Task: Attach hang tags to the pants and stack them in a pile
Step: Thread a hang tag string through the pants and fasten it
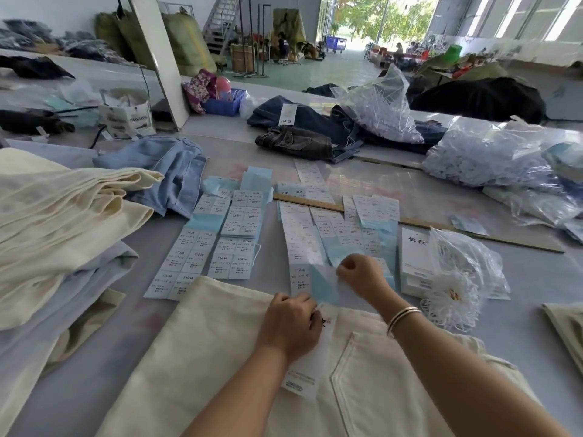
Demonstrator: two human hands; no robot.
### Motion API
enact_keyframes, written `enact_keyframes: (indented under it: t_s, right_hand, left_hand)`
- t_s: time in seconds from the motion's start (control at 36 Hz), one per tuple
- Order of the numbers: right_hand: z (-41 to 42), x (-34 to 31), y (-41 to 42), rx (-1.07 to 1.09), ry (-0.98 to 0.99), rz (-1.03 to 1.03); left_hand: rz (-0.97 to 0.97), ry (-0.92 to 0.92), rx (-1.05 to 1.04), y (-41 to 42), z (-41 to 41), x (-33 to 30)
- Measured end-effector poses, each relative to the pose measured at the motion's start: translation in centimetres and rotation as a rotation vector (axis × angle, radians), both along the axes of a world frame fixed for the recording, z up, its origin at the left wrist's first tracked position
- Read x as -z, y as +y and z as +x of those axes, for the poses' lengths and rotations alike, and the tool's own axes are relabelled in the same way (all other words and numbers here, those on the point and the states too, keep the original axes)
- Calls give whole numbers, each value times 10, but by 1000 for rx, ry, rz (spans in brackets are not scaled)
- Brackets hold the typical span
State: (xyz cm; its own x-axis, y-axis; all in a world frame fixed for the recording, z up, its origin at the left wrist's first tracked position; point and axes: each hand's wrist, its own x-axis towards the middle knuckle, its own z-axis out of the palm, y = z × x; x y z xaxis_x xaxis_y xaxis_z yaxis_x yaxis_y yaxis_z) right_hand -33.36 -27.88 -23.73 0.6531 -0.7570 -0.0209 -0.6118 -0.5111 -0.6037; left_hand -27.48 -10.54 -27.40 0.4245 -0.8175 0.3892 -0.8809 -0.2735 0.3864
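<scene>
Two hands work at the waistband of the cream pants (220, 357) spread flat nearest the person, back pocket up, so the tag can go on. The left hand (291, 324) curls over the top of a white hang tag (310, 357), pinning it on the cloth. The right hand (362, 274) pinches a pale blue label sheet (321, 283), probably peeling a size sticker. The finished pile of cream pants (63, 216) lies within reach at left.

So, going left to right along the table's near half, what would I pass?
Stack of cream pants → size sticker sheets → left hand → right hand → white hang tags → bag of white strings.
</scene>
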Motion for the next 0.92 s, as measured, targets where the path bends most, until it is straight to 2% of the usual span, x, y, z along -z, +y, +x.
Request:
enact_keyframes:
  t_s: [0.08, 0.14, 0.19, 0.25, 0.31, 0.39, 0.47, 0.53, 0.61, 0.69, 0.81, 0.92]
  right_hand:
    - [-21, -16, -23, 257, -347, 321]
    - [-38, -28, -33, 348, -498, 448]
    - [-54, -40, -35, 374, -590, 494]
    - [-70, -49, -27, 392, -644, 479]
    - [-85, -52, -12, 395, -650, 388]
    - [-104, -54, 22, 336, -596, 140]
    - [-114, -56, 65, 207, -615, -136]
    - [-118, -55, 92, 96, -632, -293]
    - [-124, -53, 121, -110, -462, -574]
    - [-125, -44, 133, -320, -249, -797]
    - [-127, -27, 139, -484, -109, -831]
    - [-136, -22, 137, -507, -128, -820]
  left_hand:
    - [22, -17, 15, 0, 0, 1]
    - [43, 19, 2, -2, 1, 2]
    - [74, 169, -37, -4, 5, 2]
    - [19, 484, -69, -3, 11, -2]
    - [-53, 835, -110, 1, 16, -13]
    - [-199, 1289, -189, 6, 22, -32]
    - [-344, 1675, -145, 10, 15, -53]
    - [-341, 1836, -114, 15, 3, -63]
    - [-259, 1926, -90, 23, -16, -70]
    - [-261, 1978, -72, 28, -28, -74]
    - [-260, 2011, -54, 29, -36, -77]
    - [-233, 1990, -15, 31, -45, -74]
